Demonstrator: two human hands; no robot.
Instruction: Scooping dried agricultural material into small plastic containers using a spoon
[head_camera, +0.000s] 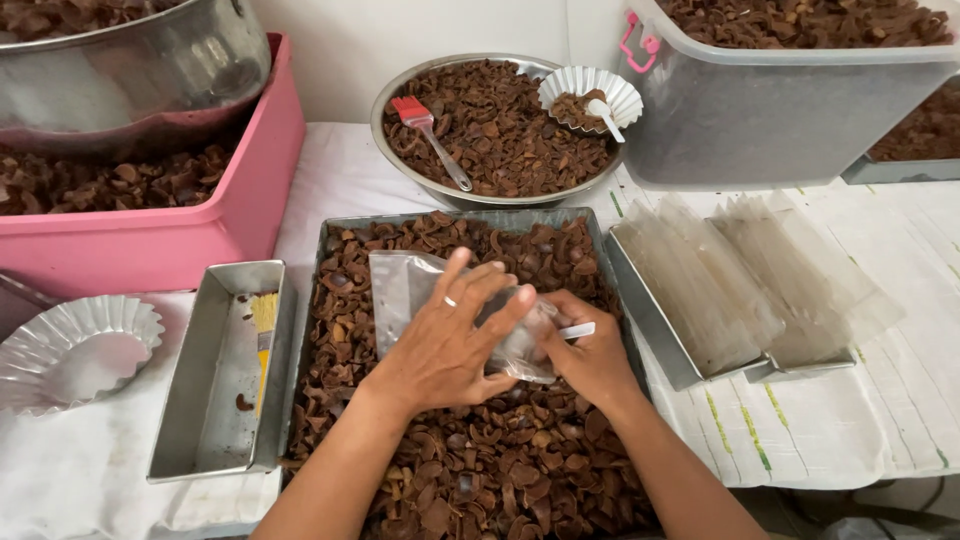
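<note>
Clear plastic bag (420, 300), not yet visibly filled, grasped by left hand (445, 345) and right hand (590, 355) over the brown-chip tray (330, 235); empty bags (740, 280) wait at 3 o'clock.

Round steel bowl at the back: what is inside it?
The bowl holds brown shell-like pieces, a red brush, and a fluted paper cup with a white spoon. Its bottom is covered by the pieces.

My left hand (440, 345) and right hand (592, 358) meet on a clear plastic bag (405, 290) above the rectangular metal tray of brown shell pieces (330, 232). A narrow metal loaf tin (205, 400) lies left, stacked clear sleeves (740, 280) right, a round steel bowl (400, 165) behind.
</note>
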